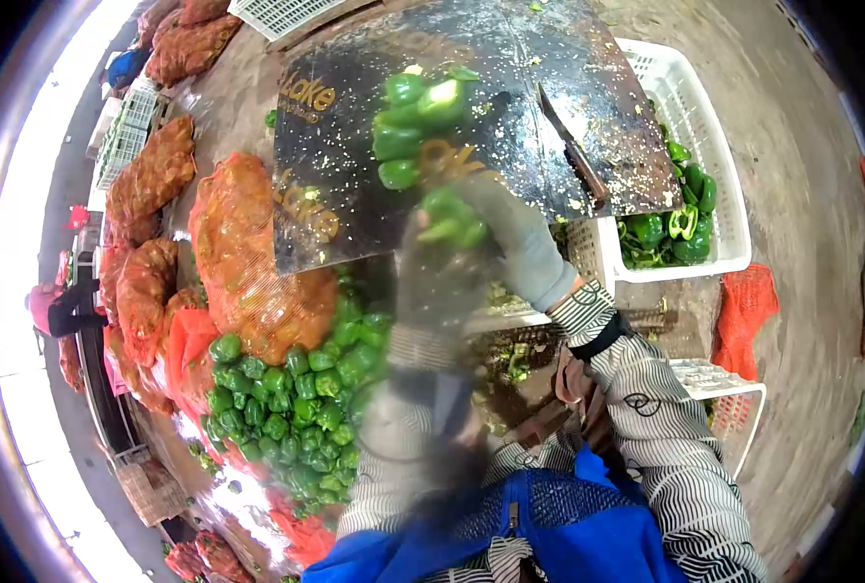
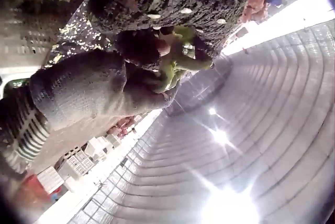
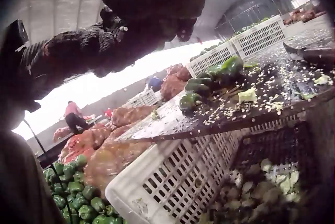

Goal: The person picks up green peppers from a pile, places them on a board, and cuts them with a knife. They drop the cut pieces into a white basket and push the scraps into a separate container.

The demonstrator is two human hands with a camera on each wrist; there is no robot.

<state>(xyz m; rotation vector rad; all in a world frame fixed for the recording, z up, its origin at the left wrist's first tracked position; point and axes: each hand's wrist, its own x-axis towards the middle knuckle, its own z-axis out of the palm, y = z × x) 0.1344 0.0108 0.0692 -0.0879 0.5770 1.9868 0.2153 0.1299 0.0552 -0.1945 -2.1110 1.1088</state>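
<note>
In the head view, a green bell pepper (image 1: 452, 220) is between both gloved hands, just past the near edge of the dark board (image 1: 355, 223). My left hand (image 1: 442, 282) is blurred and grips the pepper from the left. My right hand (image 1: 522, 238), in a grey glove, holds it from the right. The left wrist view shows the pepper (image 2: 180, 61) as pale green, opened flesh, with a bare fingertip of the left hand (image 2: 157, 4) against it. Beyond the hands, several whole green peppers (image 1: 398, 141) sit in a row on the board. A knife (image 1: 573, 151) lies to their right.
A white crate (image 1: 729, 185) with cut peppers stands right of the board. Below the board is a crate (image 3: 172, 182) with scraps. Left are a heap of green peppers (image 1: 287, 398) and stuffed orange mesh sacks (image 1: 248, 262). Seeds litter the board. Another person (image 3: 74, 115) is far off.
</note>
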